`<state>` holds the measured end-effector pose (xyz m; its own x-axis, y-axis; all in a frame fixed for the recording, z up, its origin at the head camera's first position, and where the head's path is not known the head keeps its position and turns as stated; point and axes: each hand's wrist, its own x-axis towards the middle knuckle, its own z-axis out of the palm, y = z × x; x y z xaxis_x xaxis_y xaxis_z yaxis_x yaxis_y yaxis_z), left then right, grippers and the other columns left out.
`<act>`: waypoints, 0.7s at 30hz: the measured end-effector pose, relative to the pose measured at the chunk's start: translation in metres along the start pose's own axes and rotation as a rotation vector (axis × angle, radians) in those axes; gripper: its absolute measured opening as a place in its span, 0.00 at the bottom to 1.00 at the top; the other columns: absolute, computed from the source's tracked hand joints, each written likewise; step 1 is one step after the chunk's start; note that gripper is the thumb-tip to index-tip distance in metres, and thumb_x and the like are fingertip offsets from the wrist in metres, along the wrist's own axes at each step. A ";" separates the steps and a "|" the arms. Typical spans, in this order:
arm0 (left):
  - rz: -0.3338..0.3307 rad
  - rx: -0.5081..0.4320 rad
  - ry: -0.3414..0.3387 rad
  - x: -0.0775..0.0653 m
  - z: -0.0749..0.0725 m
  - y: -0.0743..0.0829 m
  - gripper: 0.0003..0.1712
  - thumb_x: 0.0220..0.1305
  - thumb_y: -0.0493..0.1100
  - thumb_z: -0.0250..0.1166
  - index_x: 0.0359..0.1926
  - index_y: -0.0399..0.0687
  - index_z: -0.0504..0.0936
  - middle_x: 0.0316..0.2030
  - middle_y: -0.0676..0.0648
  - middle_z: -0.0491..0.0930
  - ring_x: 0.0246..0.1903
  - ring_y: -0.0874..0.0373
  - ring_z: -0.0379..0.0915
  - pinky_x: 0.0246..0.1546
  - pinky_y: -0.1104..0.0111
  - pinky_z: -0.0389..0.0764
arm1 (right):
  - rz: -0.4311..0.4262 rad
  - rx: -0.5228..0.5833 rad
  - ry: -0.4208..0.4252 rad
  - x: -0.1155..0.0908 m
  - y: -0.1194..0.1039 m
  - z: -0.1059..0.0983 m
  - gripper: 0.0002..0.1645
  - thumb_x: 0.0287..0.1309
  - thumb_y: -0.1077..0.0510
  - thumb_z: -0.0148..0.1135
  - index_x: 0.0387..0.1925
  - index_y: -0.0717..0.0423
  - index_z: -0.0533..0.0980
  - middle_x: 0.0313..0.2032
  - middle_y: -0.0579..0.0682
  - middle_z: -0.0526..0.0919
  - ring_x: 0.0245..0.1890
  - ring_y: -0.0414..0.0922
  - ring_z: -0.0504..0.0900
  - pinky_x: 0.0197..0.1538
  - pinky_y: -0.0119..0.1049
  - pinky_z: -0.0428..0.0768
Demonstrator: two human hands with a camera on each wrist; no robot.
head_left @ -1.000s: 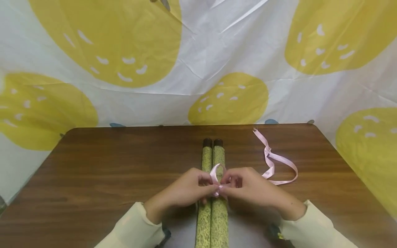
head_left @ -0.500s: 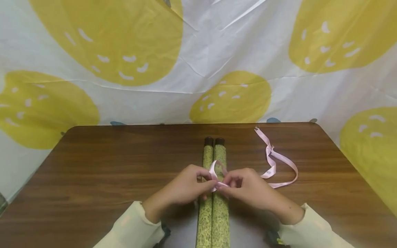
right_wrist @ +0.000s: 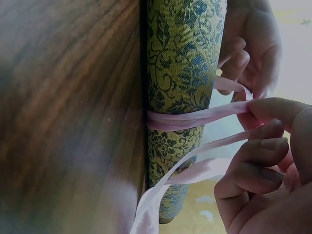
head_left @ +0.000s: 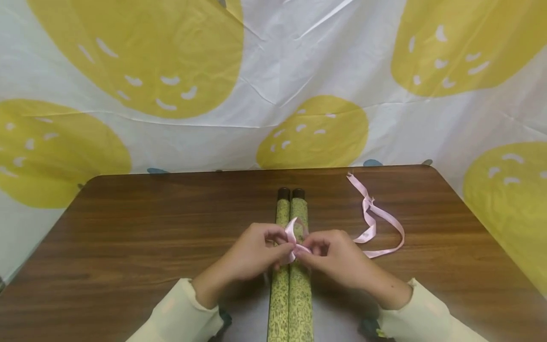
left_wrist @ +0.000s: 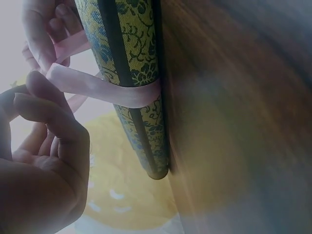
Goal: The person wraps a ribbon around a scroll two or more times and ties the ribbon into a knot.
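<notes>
Two brocade-covered scroll rolls (head_left: pixel 279 294) with dark end caps lie side by side on the table, patterned with flowers and vines. A pink ribbon (left_wrist: pixel 131 95) goes round the rolls, and its ends rise above them in a loop. My left hand (head_left: pixel 256 249) pinches the ribbon between thumb and fingers on the left of the loop. Opposite it, my right hand (head_left: pixel 337 254) pinches the ribbon with thumb and forefinger. In the right wrist view the ribbon (right_wrist: pixel 180 119) lies snug against the roll, and its strands run up to the fingertips.
A loose length of pink ribbon (head_left: pixel 393 222) trails over the wooden table (head_left: pixel 171 213) to the right of the rolls. Behind the table's far edge hangs a white cloth (head_left: pixel 192 147) printed with big yellow fruit shapes. A pale grey surface (head_left: pixel 333 318) shows near the front.
Both hands stay at the ribbon over the rolls, shifting slightly. The upright loop has opened wider, and the strand between the fingertips has shifted. The head view has moved slightly.
</notes>
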<state>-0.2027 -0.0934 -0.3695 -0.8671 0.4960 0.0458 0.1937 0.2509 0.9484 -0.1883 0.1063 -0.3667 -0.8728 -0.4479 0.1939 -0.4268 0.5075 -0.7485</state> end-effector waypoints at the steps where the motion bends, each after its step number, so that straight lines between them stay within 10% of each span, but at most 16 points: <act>1: -0.007 -0.008 0.007 0.000 0.000 0.000 0.07 0.58 0.39 0.64 0.38 0.42 0.82 0.27 0.44 0.83 0.15 0.58 0.73 0.12 0.73 0.74 | -0.004 -0.005 0.001 0.000 0.000 0.000 0.06 0.54 0.55 0.66 0.25 0.51 0.82 0.13 0.44 0.73 0.13 0.36 0.66 0.16 0.24 0.63; 8: -0.055 -0.084 0.035 0.001 0.000 0.003 0.24 0.56 0.37 0.65 0.53 0.43 0.66 0.29 0.42 0.83 0.15 0.55 0.74 0.15 0.65 0.78 | -0.054 0.008 0.008 -0.002 0.002 0.001 0.08 0.55 0.48 0.64 0.26 0.46 0.81 0.14 0.43 0.73 0.13 0.37 0.67 0.15 0.25 0.65; 21: 0.018 -0.001 0.017 0.003 0.004 -0.001 0.06 0.57 0.35 0.64 0.38 0.41 0.83 0.27 0.42 0.83 0.15 0.59 0.72 0.14 0.72 0.75 | -0.070 -0.075 0.005 -0.002 0.001 -0.002 0.03 0.54 0.53 0.65 0.29 0.45 0.82 0.14 0.41 0.74 0.14 0.36 0.69 0.15 0.26 0.69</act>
<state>-0.2031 -0.0888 -0.3715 -0.8711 0.4863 0.0680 0.2086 0.2413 0.9478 -0.1874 0.1086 -0.3667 -0.8410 -0.4810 0.2476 -0.5036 0.5288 -0.6832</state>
